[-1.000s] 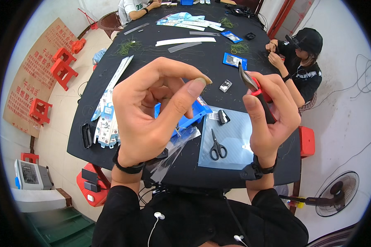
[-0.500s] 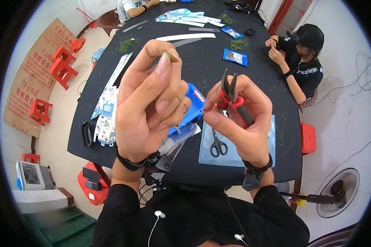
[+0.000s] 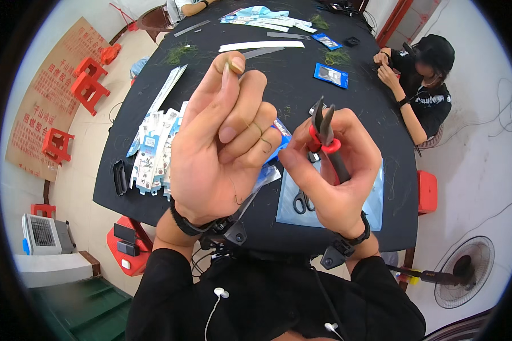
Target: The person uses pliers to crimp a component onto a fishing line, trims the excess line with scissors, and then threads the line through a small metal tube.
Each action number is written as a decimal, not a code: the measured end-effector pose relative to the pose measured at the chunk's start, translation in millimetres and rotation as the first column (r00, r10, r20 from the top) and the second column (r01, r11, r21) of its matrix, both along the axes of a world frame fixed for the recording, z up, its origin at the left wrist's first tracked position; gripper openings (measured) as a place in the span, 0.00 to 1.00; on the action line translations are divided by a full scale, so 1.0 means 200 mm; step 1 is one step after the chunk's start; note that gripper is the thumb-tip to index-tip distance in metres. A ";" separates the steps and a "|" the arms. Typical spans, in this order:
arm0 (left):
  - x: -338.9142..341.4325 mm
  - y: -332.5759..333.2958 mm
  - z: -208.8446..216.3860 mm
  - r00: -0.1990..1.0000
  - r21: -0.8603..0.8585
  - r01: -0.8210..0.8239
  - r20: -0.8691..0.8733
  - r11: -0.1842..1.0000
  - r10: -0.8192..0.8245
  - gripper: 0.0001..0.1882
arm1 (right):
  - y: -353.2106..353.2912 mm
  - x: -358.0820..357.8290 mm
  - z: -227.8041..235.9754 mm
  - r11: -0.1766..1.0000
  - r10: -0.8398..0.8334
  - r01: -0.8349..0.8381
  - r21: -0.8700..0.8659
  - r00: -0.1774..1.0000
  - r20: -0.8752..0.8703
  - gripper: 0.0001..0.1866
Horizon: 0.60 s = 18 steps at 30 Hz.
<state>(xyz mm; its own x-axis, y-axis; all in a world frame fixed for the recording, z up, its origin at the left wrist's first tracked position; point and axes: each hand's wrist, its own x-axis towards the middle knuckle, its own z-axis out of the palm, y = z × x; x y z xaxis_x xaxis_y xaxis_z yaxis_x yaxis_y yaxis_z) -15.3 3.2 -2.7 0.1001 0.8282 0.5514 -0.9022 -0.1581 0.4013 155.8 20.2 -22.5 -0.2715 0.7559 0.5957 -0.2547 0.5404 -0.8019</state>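
My left hand [image 3: 216, 148] is raised palm up, thumb and index finger pinched on the end of a thin greenish fishing line. The line [image 3: 260, 129] passes around the curled fingers. A small dark hook [image 3: 267, 149] hangs by the fingertips, and another hook [image 3: 237, 199] lies against the lower palm. My right hand [image 3: 352, 162] is wrapped round red-and-black pliers [image 3: 327, 128], their jaws pointing up and slightly apart. Below it, black-handled scissors [image 3: 301, 203] lie on a light-blue sheet [image 3: 293, 218], partly hidden by the hand.
Printed card strips [image 3: 148, 149] lie left on the black table [image 3: 153, 207], beside a black case [image 3: 119, 177]. A blue tray [image 3: 284, 139] sits behind my left hand. Blue packets [image 3: 331, 75] and tangled green line [image 3: 181, 54] lie farther back. A co-worker [image 3: 424, 85] sits at the right.
My left hand has turned slightly and shifted a little right, its middle fingers curled more. My right hand with the pliers has moved slightly right, covering more of the scissors.
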 end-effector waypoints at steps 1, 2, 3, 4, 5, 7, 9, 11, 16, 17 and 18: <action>0.01 0.00 0.00 1.000 -0.010 -0.010 0.014 1.000 0.010 0.11 | 0.00 0.00 0.00 0.999 0.003 -0.001 -0.052 1.000 0.027 0.17; 0.01 -0.01 0.00 0.997 -0.060 -0.039 0.063 0.997 0.043 0.12 | 0.00 0.00 0.01 0.999 0.039 -0.038 -0.032 0.999 0.031 0.17; 0.02 -0.02 0.00 0.991 -0.120 -0.067 0.108 0.991 0.080 0.12 | 0.00 -0.01 0.00 0.997 0.079 -0.078 -0.016 0.996 0.033 0.18; 0.01 -0.03 0.01 0.982 -0.183 -0.092 0.146 0.979 0.120 0.12 | 0.00 -0.02 0.00 0.994 0.109 -0.109 -0.015 0.994 0.028 0.18; 0.00 -0.02 0.01 0.978 -0.147 -0.077 0.182 0.986 0.104 0.13 | -0.01 -0.03 -0.01 0.988 0.152 -0.151 -0.032 0.988 0.016 0.19; -0.02 0.00 0.01 0.964 -0.085 -0.043 0.258 0.995 0.064 0.13 | -0.03 -0.04 -0.02 0.975 0.206 -0.206 -0.087 0.979 -0.014 0.21; -0.05 0.01 0.01 0.947 -0.062 0.046 0.321 0.997 -0.023 0.15 | -0.04 -0.05 -0.03 0.977 0.202 -0.202 -0.064 0.979 0.004 0.23; -0.07 0.02 0.01 0.914 -0.061 0.141 0.391 0.988 -0.107 0.15 | -0.04 -0.07 -0.04 0.980 0.196 -0.195 -0.041 0.980 0.021 0.23; -0.08 0.02 0.00 0.908 -0.050 0.130 0.408 0.990 -0.099 0.14 | -0.07 -0.10 -0.05 0.971 0.238 -0.238 -0.015 0.971 -0.006 0.24; -0.07 0.01 0.00 0.915 -0.054 0.108 0.395 0.993 -0.078 0.14 | -0.08 -0.10 -0.05 0.972 0.234 -0.234 -0.003 0.972 0.004 0.24; -0.07 0.01 0.00 0.939 -0.087 0.014 0.342 0.996 0.016 0.14 | -0.08 -0.11 -0.05 0.974 0.224 -0.224 0.026 0.975 0.009 0.23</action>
